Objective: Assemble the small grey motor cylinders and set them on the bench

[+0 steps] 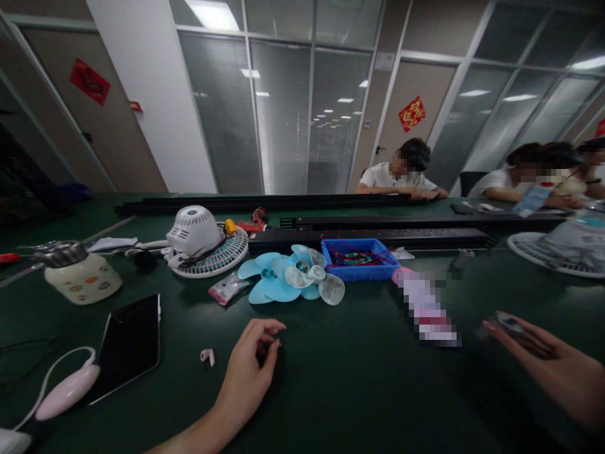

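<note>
My left hand rests on the dark green table with its fingers loosely curled. A small gap shows between thumb and fingertips, and nothing is seen in it. A pale pink wireless earbud lies just left of this hand. At the right edge, my right hand is raised above the table, pinching a small grey, shiny object. Motion blur hides what kind it is. Beyond my left hand lie pale blue fan blades in a pile, with a small plastic packet beside them.
A blue bin of wires and circuit boards stands mid-table, near a pixelated item. White fan parts and a red power drill lie behind. At left are a black tablet and a patterned jar. Several people sit opposite.
</note>
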The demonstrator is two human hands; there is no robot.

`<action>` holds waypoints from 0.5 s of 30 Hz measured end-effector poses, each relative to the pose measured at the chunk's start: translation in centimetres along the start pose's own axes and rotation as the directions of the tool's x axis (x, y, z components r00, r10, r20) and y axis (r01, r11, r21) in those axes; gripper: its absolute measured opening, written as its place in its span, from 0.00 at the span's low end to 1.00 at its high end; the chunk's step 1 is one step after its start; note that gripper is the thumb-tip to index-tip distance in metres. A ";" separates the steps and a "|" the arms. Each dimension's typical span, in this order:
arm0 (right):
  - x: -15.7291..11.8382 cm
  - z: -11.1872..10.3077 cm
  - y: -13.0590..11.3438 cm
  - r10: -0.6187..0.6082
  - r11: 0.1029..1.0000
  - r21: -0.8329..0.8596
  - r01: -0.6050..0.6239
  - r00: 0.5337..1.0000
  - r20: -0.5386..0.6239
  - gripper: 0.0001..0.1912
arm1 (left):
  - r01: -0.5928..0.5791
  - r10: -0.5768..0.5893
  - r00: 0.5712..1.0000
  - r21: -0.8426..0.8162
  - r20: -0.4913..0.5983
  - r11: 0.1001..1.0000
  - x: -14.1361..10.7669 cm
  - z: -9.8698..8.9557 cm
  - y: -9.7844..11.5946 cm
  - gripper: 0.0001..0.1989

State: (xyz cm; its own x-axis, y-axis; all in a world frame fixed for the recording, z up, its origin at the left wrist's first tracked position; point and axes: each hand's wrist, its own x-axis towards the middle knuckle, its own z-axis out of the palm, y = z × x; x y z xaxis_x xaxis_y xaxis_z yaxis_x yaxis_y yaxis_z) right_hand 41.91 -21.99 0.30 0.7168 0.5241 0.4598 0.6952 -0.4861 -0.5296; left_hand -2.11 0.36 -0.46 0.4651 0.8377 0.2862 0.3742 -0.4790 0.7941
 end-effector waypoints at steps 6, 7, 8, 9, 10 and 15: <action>-4.3 3.7 -13.4 -0.294 0.915 0.379 0.139 0.873 0.390 0.31 | -0.032 0.032 0.999 -0.022 -0.001 0.999 -0.3 0.2 0.3 0.10; -5.3 4.7 -15.6 -0.344 0.893 0.433 0.126 0.812 0.472 0.30 | -0.050 0.050 0.999 -0.026 -0.005 0.998 -0.4 0.2 0.4 0.10; -6.2 5.6 -17.5 -0.376 0.878 0.469 0.099 0.748 0.546 0.28 | -0.071 0.070 0.997 -0.032 -0.007 0.997 -0.5 0.2 0.4 0.09; -7.1 6.5 -19.0 -0.396 0.867 0.494 0.067 0.693 0.602 0.26 | -0.092 0.091 0.996 -0.039 -0.007 0.995 -0.6 0.3 0.5 0.09; -7.9 7.3 -20.2 -0.409 0.858 0.512 0.035 0.650 0.641 0.25 | -0.113 0.113 0.994 -0.049 -0.001 0.992 -0.7 0.3 0.6 0.09; -10.4 9.6 -21.9 -0.444 0.840 0.542 0.010 0.586 0.678 0.22 | -0.192 0.208 0.970 -0.126 0.128 0.973 -1.3 0.3 1.5 0.14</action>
State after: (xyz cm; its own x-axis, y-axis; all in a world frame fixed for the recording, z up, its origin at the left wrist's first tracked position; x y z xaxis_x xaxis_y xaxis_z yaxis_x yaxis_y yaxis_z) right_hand 18.70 -10.10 0.25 0.0744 0.9970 0.0217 0.5622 -0.0240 -0.8267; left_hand -1.91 -1.53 0.25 0.6313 0.6791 0.3746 0.1736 -0.5944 0.7852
